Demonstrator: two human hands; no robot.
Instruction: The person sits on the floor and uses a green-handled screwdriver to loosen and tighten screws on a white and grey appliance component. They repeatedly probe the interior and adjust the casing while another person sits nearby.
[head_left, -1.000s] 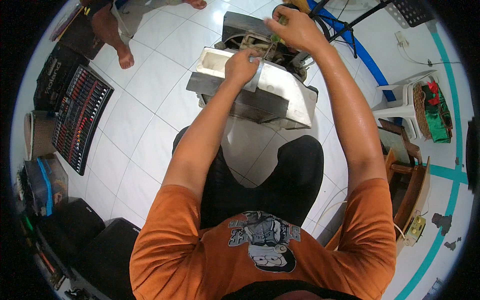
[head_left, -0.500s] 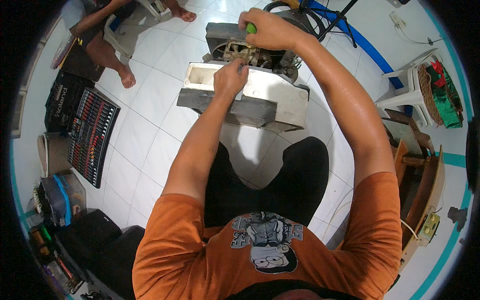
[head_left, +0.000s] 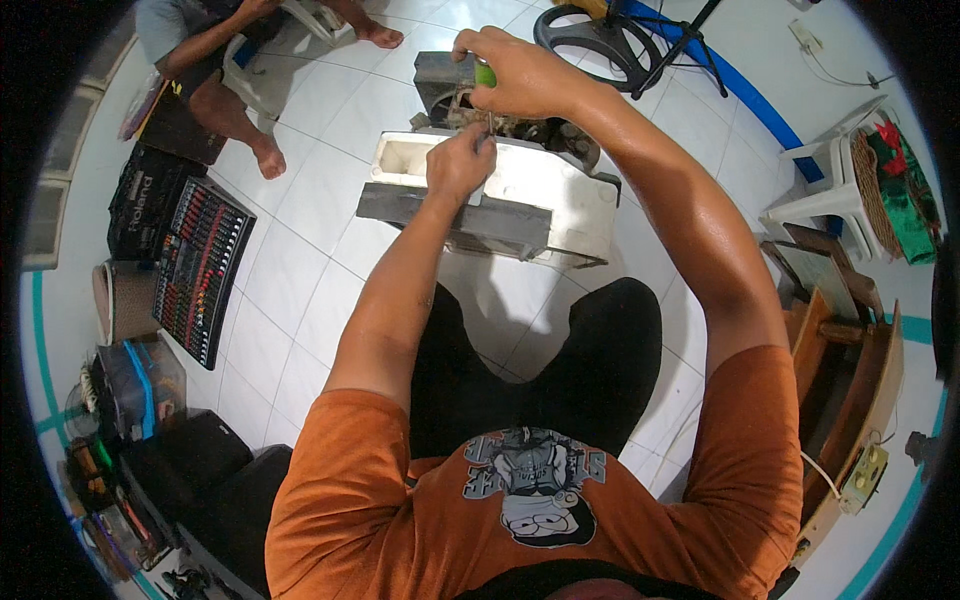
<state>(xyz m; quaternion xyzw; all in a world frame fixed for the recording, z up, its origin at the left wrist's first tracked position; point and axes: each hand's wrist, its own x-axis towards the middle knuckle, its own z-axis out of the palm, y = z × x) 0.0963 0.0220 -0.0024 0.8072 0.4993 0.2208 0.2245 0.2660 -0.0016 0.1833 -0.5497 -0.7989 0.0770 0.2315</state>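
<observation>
A bulky machine with a white and dark grey casing lies opened on the floor before my knees. Its grimy inner metal parts show along the far side. Above them, my right hand is closed around the green handle of a screwdriver, held roughly upright. My left hand reaches over the white casing, fingers pinched together at the edge of the inner parts, below the screwdriver. What those fingers hold is too small to make out, and the screwdriver's tip is hidden.
A round black pedestal base and a dark stand are beyond the machine. An audio mixer leans at the left. Another person's bare foot rests on the tiles. White chairs and a wooden cabinet line the right.
My right hand has shifted slightly left and lower with the screwdriver, uncovering more of the round base behind. My left hand stays at nearly the same spot on the machine.
</observation>
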